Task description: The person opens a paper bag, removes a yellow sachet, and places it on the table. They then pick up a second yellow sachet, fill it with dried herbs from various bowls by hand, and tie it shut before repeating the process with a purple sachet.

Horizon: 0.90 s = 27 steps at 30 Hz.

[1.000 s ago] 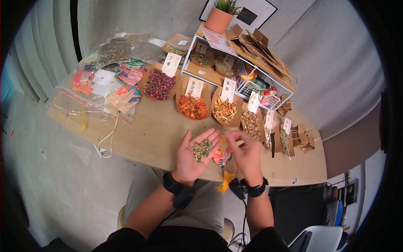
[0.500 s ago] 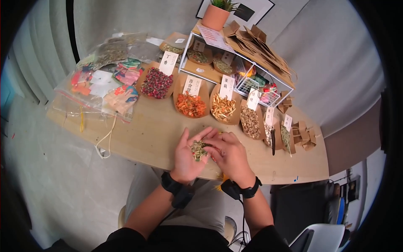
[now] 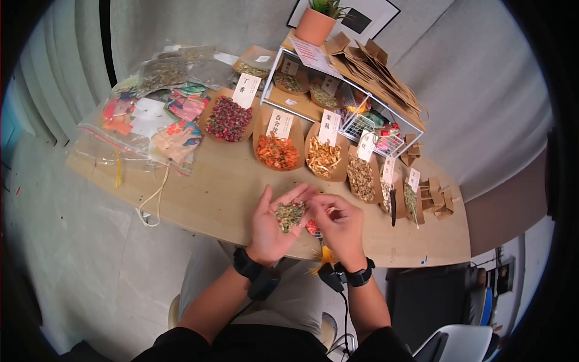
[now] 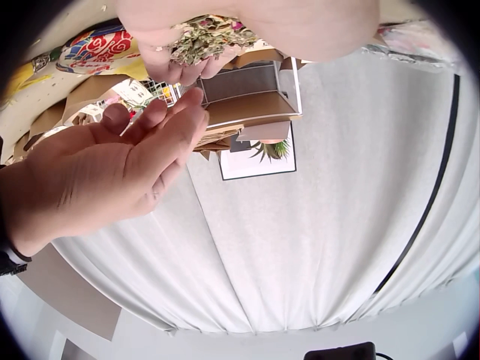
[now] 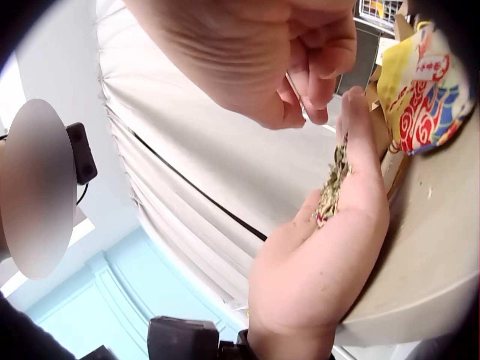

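Note:
In the head view, the left hand [image 3: 272,232] lies palm up, fingers extended, with dried herbs [image 3: 290,216] heaped on its palm. Just beside its fingertips is the right hand [image 3: 341,228], its fingers bent toward the thumb; whether anything is pinched there cannot be made out. The right wrist view shows the right fingers above the left hand [image 5: 322,255] and the herbs [image 5: 331,187]. A patterned pouch [image 5: 427,90] with red, yellow and blue stands on the table beyond them. In the head view the right hand partly hides this pouch [image 3: 313,228], and its yellow tassel [image 3: 326,256] hangs toward the table's near edge.
Paper trays of dried flowers and herbs, including red buds [image 3: 229,119] and orange pieces [image 3: 277,152], line the table [image 3: 211,193]. A white-framed shelf [image 3: 344,75] stands behind them. Plastic bags [image 3: 129,142] lie at left, small paper bags [image 3: 435,198] at right.
The right hand has drawn back from the herbs toward the right since half a second ago; a second ago it was farther right, over the pouch. The left palm stays nearly in place.

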Each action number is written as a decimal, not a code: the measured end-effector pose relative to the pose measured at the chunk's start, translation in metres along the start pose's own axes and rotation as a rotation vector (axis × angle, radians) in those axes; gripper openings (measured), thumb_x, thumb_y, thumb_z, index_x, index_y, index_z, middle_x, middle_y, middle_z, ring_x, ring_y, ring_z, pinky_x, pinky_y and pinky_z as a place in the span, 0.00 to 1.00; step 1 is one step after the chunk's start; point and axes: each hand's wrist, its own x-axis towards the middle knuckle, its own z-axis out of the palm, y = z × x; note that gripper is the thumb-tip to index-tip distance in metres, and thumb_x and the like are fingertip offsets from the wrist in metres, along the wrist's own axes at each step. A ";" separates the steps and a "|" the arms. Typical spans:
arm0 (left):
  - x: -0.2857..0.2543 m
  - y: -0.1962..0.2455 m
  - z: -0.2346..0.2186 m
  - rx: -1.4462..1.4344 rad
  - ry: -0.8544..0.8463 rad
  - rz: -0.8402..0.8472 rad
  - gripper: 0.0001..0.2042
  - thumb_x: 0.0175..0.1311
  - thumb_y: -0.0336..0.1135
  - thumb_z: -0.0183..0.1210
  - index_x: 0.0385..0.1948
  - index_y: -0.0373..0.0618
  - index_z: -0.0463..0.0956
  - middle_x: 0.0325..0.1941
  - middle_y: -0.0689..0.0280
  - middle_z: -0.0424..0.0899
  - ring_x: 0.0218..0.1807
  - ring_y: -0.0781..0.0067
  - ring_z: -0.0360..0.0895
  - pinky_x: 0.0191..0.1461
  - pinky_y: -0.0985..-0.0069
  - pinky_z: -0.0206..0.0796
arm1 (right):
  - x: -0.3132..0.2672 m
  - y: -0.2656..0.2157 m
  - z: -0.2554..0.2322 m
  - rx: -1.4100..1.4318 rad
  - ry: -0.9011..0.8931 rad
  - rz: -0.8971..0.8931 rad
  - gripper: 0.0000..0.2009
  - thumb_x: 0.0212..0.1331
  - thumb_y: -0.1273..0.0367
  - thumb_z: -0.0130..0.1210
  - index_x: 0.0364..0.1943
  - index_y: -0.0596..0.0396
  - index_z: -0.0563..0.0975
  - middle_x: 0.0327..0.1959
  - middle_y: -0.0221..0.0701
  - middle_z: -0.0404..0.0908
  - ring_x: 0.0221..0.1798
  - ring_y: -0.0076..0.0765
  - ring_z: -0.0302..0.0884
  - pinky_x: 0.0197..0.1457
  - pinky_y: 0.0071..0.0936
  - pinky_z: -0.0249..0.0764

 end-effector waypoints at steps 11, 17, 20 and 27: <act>0.001 -0.001 -0.004 -0.060 -0.030 0.007 0.36 0.76 0.55 0.33 0.67 0.22 0.51 0.74 0.40 0.52 0.77 0.51 0.47 0.80 0.59 0.39 | 0.054 0.057 -0.070 -0.745 0.373 -0.320 0.09 0.56 0.72 0.64 0.40 0.60 0.84 0.37 0.36 0.83 0.32 0.30 0.78 0.35 0.23 0.72; 0.000 -0.001 -0.002 0.067 -0.002 -0.036 0.36 0.76 0.57 0.30 0.67 0.27 0.56 0.69 0.48 0.64 0.72 0.58 0.59 0.77 0.60 0.47 | 0.019 -0.005 -0.009 -0.215 -0.254 -0.193 0.06 0.55 0.73 0.63 0.37 0.56 0.84 0.34 0.37 0.81 0.30 0.38 0.78 0.35 0.29 0.74; -0.002 0.001 -0.001 0.075 0.016 -0.062 0.35 0.75 0.58 0.29 0.66 0.30 0.59 0.65 0.53 0.69 0.68 0.61 0.65 0.73 0.63 0.52 | 0.020 -0.009 0.001 -0.391 -0.255 -0.224 0.05 0.56 0.74 0.63 0.36 0.56 0.83 0.34 0.37 0.80 0.30 0.38 0.78 0.35 0.30 0.74; -0.001 0.000 -0.003 0.012 0.029 0.009 0.34 0.76 0.57 0.31 0.65 0.30 0.60 0.65 0.53 0.69 0.67 0.62 0.66 0.72 0.66 0.54 | 0.023 -0.021 -0.002 -0.156 -0.310 -0.010 0.04 0.61 0.75 0.59 0.37 0.61 0.81 0.32 0.33 0.81 0.32 0.28 0.81 0.34 0.25 0.73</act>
